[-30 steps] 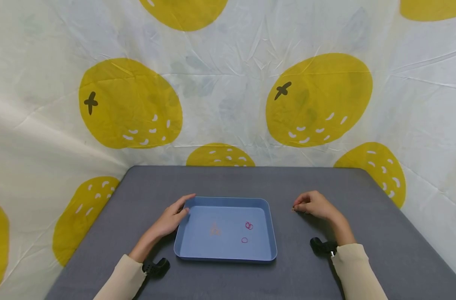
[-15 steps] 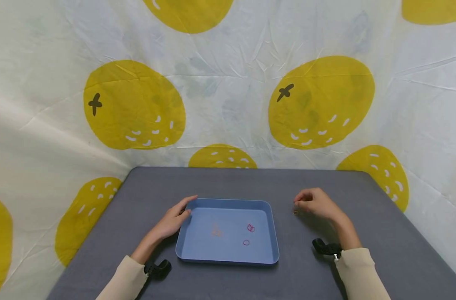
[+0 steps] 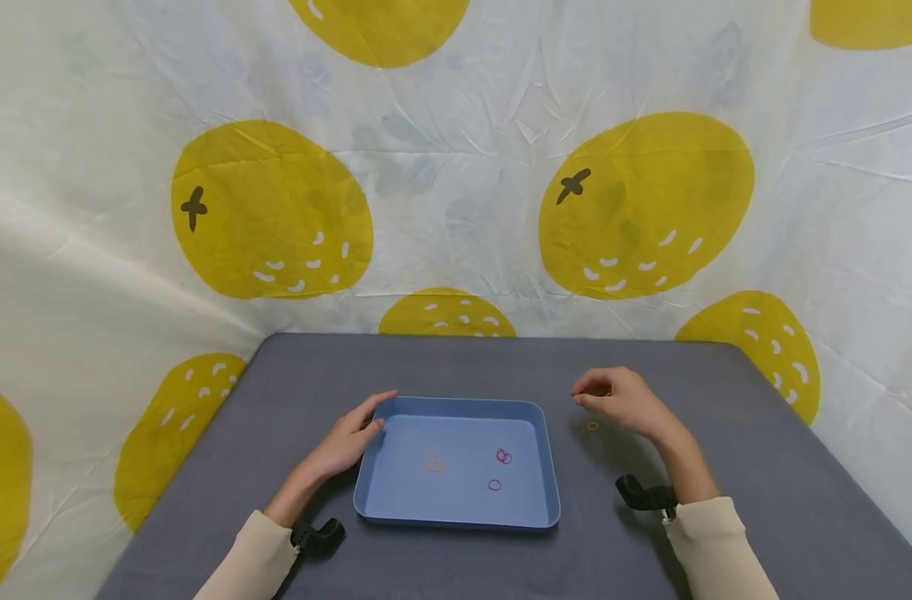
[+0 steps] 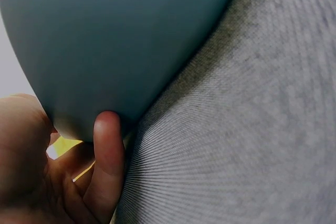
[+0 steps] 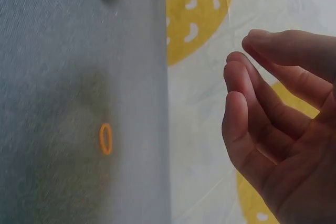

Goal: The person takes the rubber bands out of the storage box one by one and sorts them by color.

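A shallow blue tray (image 3: 456,510) lies on the table. My left hand (image 3: 343,442) holds its left end, thumb over the rim; the left wrist view shows fingers (image 4: 109,145) against the tray's outer side. Inside, several pale orange rubber bands (image 3: 435,464) lie left of centre, with red-pink rubber bands (image 3: 504,456) to the right and a single pink one (image 3: 494,485) below them. My right hand (image 3: 623,402) hovers above the table right of the tray, thumb and index tips together; whether they pinch something small is unclear. Below it, an orange rubber band (image 5: 106,139) lies on the table.
The grey table (image 3: 471,567) extends around the tray on all sides. A white curtain (image 3: 456,192) printed with yellow fruit stands behind and beside it. Black wrist cameras (image 3: 647,493) sit under both wrists.
My right hand has lifted off the table and shifted left towards the tray, leaving the orange rubber band lying in fuller view. My left hand stays at the tray's end.
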`<state>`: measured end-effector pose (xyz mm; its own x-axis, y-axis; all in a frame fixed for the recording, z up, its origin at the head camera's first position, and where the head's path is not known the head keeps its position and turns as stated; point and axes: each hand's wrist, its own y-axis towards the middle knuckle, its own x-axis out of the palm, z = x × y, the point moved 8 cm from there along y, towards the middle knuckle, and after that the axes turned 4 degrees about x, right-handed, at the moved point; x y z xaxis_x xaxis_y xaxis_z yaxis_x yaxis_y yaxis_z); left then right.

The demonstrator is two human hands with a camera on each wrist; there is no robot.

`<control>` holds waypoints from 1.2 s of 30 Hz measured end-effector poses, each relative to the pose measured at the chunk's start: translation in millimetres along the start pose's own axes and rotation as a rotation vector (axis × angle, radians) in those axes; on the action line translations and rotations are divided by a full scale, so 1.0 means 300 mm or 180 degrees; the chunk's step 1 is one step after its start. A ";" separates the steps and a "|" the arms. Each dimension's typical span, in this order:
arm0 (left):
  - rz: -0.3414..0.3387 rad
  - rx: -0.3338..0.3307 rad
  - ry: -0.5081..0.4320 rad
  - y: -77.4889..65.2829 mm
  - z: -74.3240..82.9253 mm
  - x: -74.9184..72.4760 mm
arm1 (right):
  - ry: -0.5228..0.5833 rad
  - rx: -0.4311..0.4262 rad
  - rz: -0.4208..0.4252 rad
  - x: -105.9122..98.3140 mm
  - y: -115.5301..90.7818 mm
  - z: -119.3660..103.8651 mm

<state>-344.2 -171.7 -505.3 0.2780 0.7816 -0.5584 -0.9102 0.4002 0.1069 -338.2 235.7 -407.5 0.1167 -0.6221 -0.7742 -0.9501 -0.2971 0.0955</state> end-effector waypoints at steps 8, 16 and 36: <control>-0.0002 0.0019 -0.0054 0.001 -0.003 0.003 | -0.0087 -0.0126 0.0025 0.020 0.011 -0.086; -0.0037 0.0001 -0.0070 0.001 -0.006 0.004 | -0.0037 -0.0317 -0.0008 0.047 0.020 -0.169; -0.0035 0.0010 -0.0072 0.003 -0.010 0.005 | 0.0163 -0.0556 -0.0459 0.215 0.103 -0.296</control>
<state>-345.5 -171.6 -508.4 0.2950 0.7876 -0.5409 -0.9060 0.4104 0.1034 -334.2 122.2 -398.8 0.2665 -0.5987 -0.7553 -0.8584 -0.5038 0.0964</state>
